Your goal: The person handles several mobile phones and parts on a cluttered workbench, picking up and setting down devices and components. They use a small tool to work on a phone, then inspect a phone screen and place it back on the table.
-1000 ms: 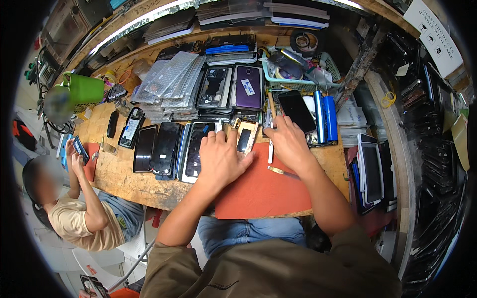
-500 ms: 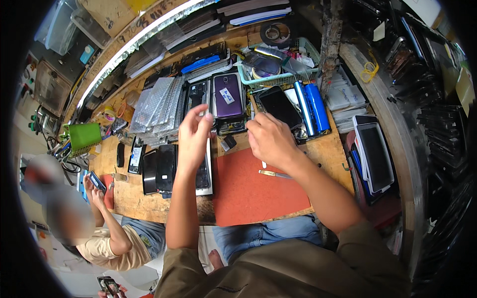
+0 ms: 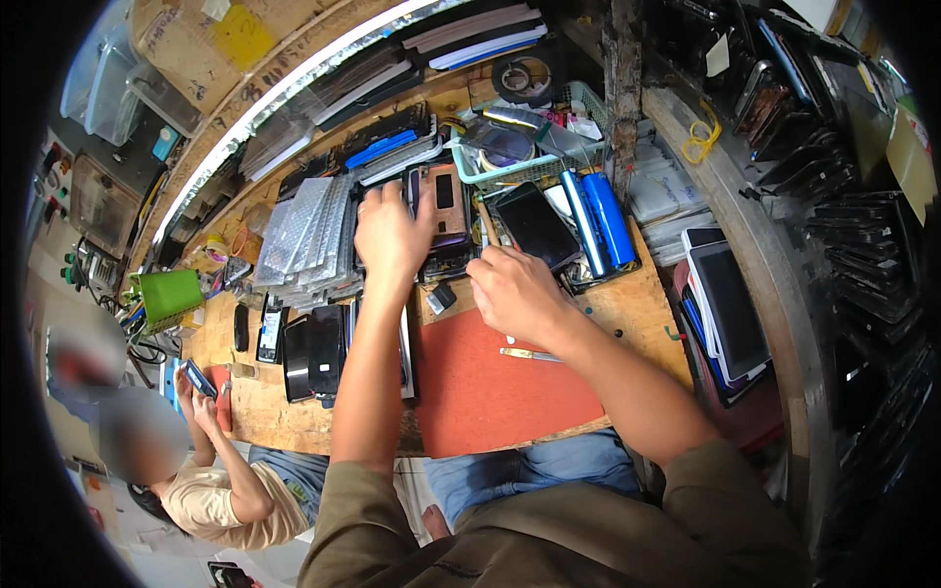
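the left hand (image 3: pixel 392 233) reaches toward the far edge of the wooden counter (image 3: pixel 642 294), fingers spread and flat on a stack of phones; it touches a brownish phone (image 3: pixel 449 201) lying back-up there, not clasped around it. the right hand (image 3: pixel 512 291) is loosely curled, knuckles up, near the middle of the counter just past the far edge of a red mat (image 3: pixel 490 387); whether it pinches something cannot be told. a dark phone (image 3: pixel 534 223) lies just beyond it, beside two blue cylinders (image 3: pixel 598 216). a teal basket (image 3: pixel 520 162) of odds sits behind these. left of the left hand stand bundles of clear-wrapped parts (image 3: pixel 304 235); more black phones (image 3: pixel 314 348) lie near the forearm. tweezers (image 3: pixel 529 353) rest on the mat. at the counter's left end another person (image 3: pixel 211 490) holds a phone.
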Tool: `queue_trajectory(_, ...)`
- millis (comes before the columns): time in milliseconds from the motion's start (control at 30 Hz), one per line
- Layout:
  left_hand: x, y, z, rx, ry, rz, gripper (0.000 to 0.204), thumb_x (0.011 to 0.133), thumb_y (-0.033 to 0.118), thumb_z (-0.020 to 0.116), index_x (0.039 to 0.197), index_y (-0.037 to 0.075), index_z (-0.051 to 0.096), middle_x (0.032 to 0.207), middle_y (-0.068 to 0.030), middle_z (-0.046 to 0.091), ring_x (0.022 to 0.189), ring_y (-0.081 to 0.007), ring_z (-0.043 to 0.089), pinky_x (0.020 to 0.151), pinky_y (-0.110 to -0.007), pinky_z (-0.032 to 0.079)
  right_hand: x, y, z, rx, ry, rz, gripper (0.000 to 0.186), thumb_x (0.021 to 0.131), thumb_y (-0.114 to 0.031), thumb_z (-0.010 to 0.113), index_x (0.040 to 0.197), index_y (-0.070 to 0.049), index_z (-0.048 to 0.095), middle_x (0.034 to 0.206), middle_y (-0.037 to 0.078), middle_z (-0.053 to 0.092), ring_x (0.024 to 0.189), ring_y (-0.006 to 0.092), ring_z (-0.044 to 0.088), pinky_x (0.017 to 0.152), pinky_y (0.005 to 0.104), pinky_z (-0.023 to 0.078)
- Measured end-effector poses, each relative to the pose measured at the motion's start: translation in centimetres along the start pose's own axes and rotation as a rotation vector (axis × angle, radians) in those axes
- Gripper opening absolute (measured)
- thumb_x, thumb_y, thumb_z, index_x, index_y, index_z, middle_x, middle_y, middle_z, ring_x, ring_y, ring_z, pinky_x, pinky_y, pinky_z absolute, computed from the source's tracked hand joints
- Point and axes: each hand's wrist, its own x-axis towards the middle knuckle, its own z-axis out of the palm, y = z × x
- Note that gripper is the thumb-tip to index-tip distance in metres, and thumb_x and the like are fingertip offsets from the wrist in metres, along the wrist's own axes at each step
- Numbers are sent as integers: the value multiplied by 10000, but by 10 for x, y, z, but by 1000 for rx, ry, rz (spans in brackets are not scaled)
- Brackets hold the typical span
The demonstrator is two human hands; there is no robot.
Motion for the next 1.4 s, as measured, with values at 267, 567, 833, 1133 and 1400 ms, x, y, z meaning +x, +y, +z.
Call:
queue_trajectory(267,-157,-90,-91,-537,87,-250,185,904,-99,695,1069,-16,703,931,-83,583,817,-161,617,717,-293,514,-2,-2,2,-6,-27,-7,80,909,-105,677,920,-27,684,881,145,648,848,359,691,744,474,573)
queue_trajectory(567,-292,-136,-102,-653,441,-802,234,1108,181,547,1039,-4,672,711,20,564,606,-49,476,544,-233,351,10,0,16,-14,29,125,231,925,-108,698,1147,-47,686,963,151,697,872,379,711,760,467,576)
queue_trajectory(833,-287,-130,-103,-515,248,-652,186,1006,151,661,890,9,691,585,-40,535,498,-120,474,495,-326,362,50,23,38,-295,-28,14,191,907,-87,724,1032,-64,582,920,179,670,864,416,691,718,504,557)
queue_trajectory(1133,-285,-127,-106,-476,267,-639,128,971,127,671,882,39,697,587,-83,575,486,-211,550,496,-358,411,68,-2,13,-375,0,-247,151,908,-20,695,999,-28,574,935,173,589,855,412,653,712,493,541)
queue_trajectory(1400,-285,-126,-106,-458,315,-592,86,946,100,678,890,36,694,618,-94,596,505,-229,579,494,-375,431,83,-26,-3,-194,32,-270,152,912,26,675,1025,7,576,942,198,586,812,426,642,693,476,521)
